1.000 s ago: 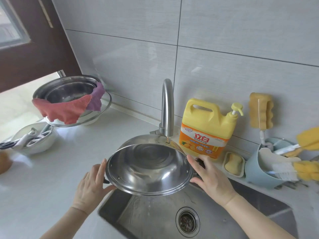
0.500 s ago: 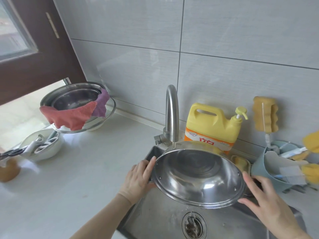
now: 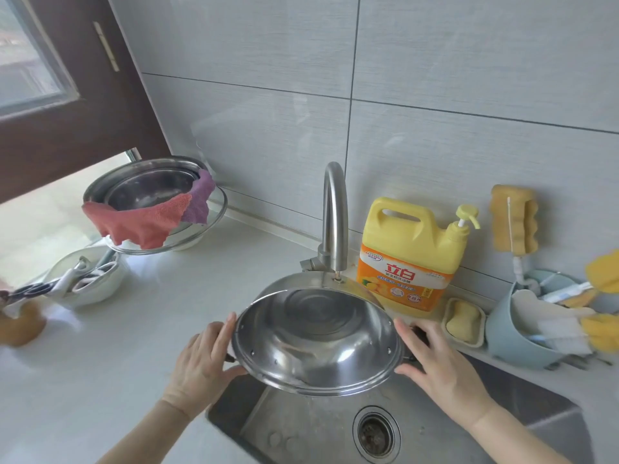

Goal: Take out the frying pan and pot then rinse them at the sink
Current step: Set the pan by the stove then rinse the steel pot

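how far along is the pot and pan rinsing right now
Done: the pot is out and at the sink. In hand: the left hand and right hand hold it by its sides, tipped toward the camera under the faucet, over the basin; whether water is running is unclear. Left: no frying pan is in view, so that one probably remains.

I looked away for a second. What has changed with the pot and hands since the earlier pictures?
The pot swung right half a second ago and is now back under the faucet, tilted toward the camera over the sink. The left hand and right hand still grip its sides. Detergent bottle and counter items stayed put.
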